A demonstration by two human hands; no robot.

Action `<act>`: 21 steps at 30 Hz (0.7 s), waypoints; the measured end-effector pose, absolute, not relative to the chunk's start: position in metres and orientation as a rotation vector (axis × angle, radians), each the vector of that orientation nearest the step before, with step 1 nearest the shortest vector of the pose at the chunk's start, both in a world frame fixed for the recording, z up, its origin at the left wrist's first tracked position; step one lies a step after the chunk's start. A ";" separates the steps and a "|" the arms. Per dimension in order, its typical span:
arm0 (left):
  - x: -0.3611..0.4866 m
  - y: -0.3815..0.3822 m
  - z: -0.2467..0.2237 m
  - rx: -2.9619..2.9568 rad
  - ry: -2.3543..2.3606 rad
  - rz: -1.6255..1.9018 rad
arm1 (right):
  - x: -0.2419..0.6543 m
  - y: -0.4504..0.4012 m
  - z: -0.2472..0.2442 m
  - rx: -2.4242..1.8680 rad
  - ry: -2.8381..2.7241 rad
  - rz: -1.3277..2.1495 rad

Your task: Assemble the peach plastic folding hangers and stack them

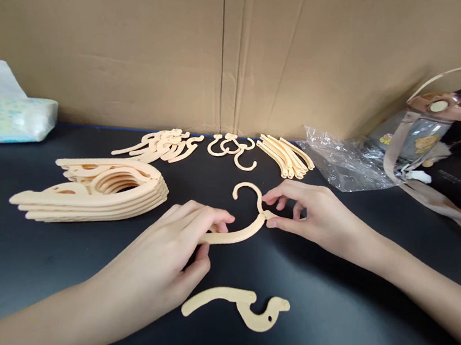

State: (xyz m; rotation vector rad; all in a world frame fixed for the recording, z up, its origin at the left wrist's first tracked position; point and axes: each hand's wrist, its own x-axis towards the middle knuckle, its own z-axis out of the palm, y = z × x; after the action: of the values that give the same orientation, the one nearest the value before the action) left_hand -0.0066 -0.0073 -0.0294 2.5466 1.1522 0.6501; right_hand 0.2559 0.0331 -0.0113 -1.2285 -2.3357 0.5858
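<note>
A cream plastic hanger arm [243,232] curves between my two hands, just above the black table. My left hand [180,245] has its fingers and thumb closed around the arm's left end. A cream hanger hook [249,186] meets the arm's right end. My right hand [313,220] pinches at that joint, forefinger against the hook's stem and thumb below; its fingertips partly hide the joint. Nearer to me lies a hanger half [260,318], made of a curved arm and a notched piece with a small hole.
Folded hangers [95,194] are stacked at left. Along the back lie notched pieces [166,144], loose hooks [243,157] and curved arms [288,154]. A clear plastic bag [346,162] and a strapped bottle [425,130] stand right; a tissue pack [8,115] is far left.
</note>
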 end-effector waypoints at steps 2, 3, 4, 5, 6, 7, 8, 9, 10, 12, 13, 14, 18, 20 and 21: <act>-0.008 -0.004 -0.028 2.646 1.114 0.653 | 0.255 0.032 -0.009 -1.218 -2.365 0.568; -0.008 -0.003 -0.028 2.708 1.096 0.657 | 0.254 0.031 -0.008 -1.209 -2.381 0.557; -0.009 -0.001 -0.027 2.777 1.092 0.663 | 0.254 0.030 -0.007 -1.200 -2.395 0.549; -0.009 0.000 -0.027 2.849 1.117 0.668 | 0.253 0.028 -0.006 -1.189 -2.407 0.548; -0.010 0.001 -0.027 2.924 1.170 0.675 | 0.253 0.027 -0.005 -1.177 -2.418 0.552; -0.010 0.001 -0.028 2.998 1.244 0.675 | 0.252 0.026 -0.004 -1.163 -2.426 0.556; -0.010 0.001 -0.028 3.062 1.327 0.678 | 0.252 0.024 -0.004 -1.149 -2.435 0.563; -0.011 0.001 -0.028 3.111 1.404 0.678 | 0.251 0.023 -0.003 -1.133 -2.446 0.572; -0.011 0.001 -0.028 3.146 1.462 0.677 | 0.251 0.021 -0.003 -1.115 -2.459 0.581; -0.010 0.000 -0.028 3.188 1.509 0.654 | 0.250 0.019 -0.003 -1.086 -2.484 0.597; -0.010 0.000 -0.027 3.200 1.517 0.647 | 0.250 0.017 -0.004 -1.074 -2.499 0.603; -0.009 0.000 -0.027 3.213 1.511 0.642 | 0.250 0.016 -0.004 -1.060 -2.515 0.604; -0.007 -0.001 -0.024 3.208 1.386 0.678 | 0.250 0.014 -0.004 -0.961 -2.584 0.606; -0.006 -0.002 -0.022 3.155 1.326 0.670 | 0.248 0.012 -0.004 -0.893 -2.613 0.616; -0.006 -0.002 -0.022 3.132 1.301 0.661 | 0.246 0.011 -0.004 -0.853 -2.632 0.619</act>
State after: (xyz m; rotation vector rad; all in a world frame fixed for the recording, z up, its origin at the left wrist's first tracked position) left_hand -0.0062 -0.0015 -0.0221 3.1315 1.3008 0.6607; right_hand 0.2465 0.0113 -0.0038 -0.8535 -2.6317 0.6190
